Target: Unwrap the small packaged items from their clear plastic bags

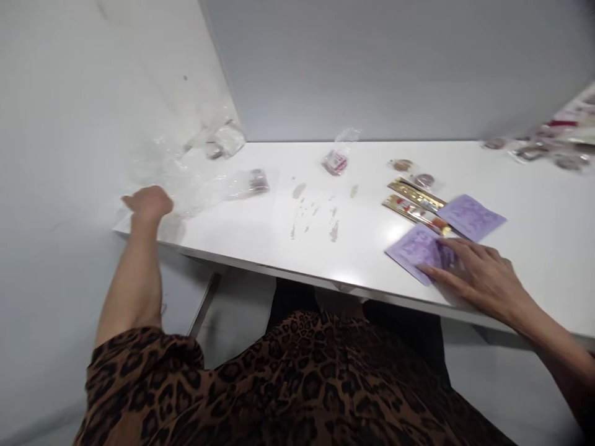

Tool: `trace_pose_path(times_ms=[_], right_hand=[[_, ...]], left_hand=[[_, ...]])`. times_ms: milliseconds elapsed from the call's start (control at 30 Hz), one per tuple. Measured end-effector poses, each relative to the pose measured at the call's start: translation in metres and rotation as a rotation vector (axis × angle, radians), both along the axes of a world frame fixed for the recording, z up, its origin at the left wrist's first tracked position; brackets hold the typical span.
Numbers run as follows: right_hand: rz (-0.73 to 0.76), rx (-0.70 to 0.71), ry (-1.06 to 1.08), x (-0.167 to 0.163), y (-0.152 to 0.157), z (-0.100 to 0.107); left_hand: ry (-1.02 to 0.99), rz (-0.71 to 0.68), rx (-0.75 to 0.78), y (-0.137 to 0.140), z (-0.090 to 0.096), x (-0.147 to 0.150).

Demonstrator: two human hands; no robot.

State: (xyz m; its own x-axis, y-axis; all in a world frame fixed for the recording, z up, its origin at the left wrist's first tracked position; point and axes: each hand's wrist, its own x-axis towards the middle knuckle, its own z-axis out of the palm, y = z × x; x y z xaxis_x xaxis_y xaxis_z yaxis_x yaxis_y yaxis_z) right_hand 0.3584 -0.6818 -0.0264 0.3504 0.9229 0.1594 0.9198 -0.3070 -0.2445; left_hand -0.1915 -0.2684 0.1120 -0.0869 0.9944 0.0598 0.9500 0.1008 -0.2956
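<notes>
My right hand [483, 275] rests on the lower purple sachet [411, 248], thumb and fingers gripping its right part. A second purple sachet [471, 217] lies just beyond that hand. Two gold stick packets, one plain gold [416, 193] and one with a red mark [406, 209], lie side by side, their right ends close to the sachets. At the far left, my left hand [149, 201] is bent at the wrist beside crumpled clear plastic bags [186, 186]; its fingers are hidden and blurred, so its grip does not show.
A clear bag with a dark item [258, 181] and a red-and-white wrapped packet [335, 162] lie on the white table [279, 248]. Small wrapped items [402, 165] sit behind the gold sticks. More packets [548, 148] lie back right. A grey panel [372, 68] and left wall [69, 155] bound the table.
</notes>
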Motion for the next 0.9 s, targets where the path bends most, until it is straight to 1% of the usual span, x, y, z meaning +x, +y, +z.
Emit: trace_pose_path(times_ms=[33, 67, 100, 133, 167, 200, 233, 267, 300, 367, 400, 433, 500, 567, 600, 667, 700, 767, 833, 900], right_hand=[[-0.023, -0.019, 0.035, -0.004, 0.004, 0.004], [-0.057, -0.027, 0.07, -0.006, 0.007, 0.008], [-0.104, -0.03, 0.112, -0.008, 0.011, 0.012], [-0.138, -0.034, 0.182, -0.009, 0.013, 0.016], [-0.178, -0.027, 0.279, -0.01, 0.015, 0.019], [-0.224, -0.013, 0.386, -0.012, 0.016, 0.023], [-0.265, 0.009, 0.513, -0.013, 0.016, 0.026], [-0.296, 0.034, 0.657, -0.014, 0.016, 0.03], [-0.315, 0.059, 0.809, -0.014, 0.015, 0.034], [-0.315, 0.128, 1.071, -0.009, 0.013, 0.043], [-0.309, 0.169, 1.152, -0.003, 0.013, 0.048], [-0.31, 0.215, 1.186, 0.006, 0.014, 0.053], [-0.332, 0.296, 1.148, 0.03, 0.019, 0.062], [-0.376, 0.323, 1.085, 0.057, 0.029, 0.069], [-0.416, 0.308, 1.054, 0.069, 0.036, 0.071], [-0.456, 0.205, 0.988, 0.088, 0.049, 0.071], [-0.453, 0.146, 0.947, 0.094, 0.055, 0.071], [-0.399, 0.051, 0.877, 0.099, 0.066, 0.068], [-0.346, 0.026, 0.845, 0.096, 0.073, 0.065], [-0.317, 0.03, 0.882, 0.09, 0.076, 0.063]], left_hand=[[0.041, 0.152, 0.006, -0.009, 0.005, 0.005], [0.062, 0.244, 0.047, -0.019, 0.009, 0.01], [0.047, 0.25, 0.091, -0.032, 0.009, 0.016], [-0.011, 0.148, 0.234, -0.045, 0.008, 0.022], [-0.116, -0.053, 0.405, -0.059, 0.004, 0.03], [-0.234, -0.243, 0.499, -0.073, -0.002, 0.039], [-0.344, -0.387, 0.538, -0.086, -0.009, 0.05], [-0.439, -0.508, 0.543, -0.097, -0.018, 0.065], [-0.529, -0.603, 0.527, -0.108, -0.026, 0.082], [-0.679, -0.749, 0.455, -0.126, -0.043, 0.122], [-0.728, -0.815, 0.401, -0.135, -0.05, 0.145], [-0.749, -0.873, 0.332, -0.144, -0.057, 0.167], [-0.741, -0.987, 0.191, -0.163, -0.067, 0.21], [-0.735, -1.085, 0.058, -0.181, -0.075, 0.248], [-0.738, -1.12, -0.008, -0.19, -0.078, 0.265], [-0.742, -1.158, -0.145, -0.204, -0.082, 0.297], [-0.74, -1.166, -0.211, -0.21, -0.084, 0.311], [-0.708, -1.175, -0.323, -0.22, -0.086, 0.338], [-0.648, -1.186, -0.387, -0.227, -0.087, 0.362], [-0.596, -1.174, -0.397, -0.232, -0.086, 0.382]])
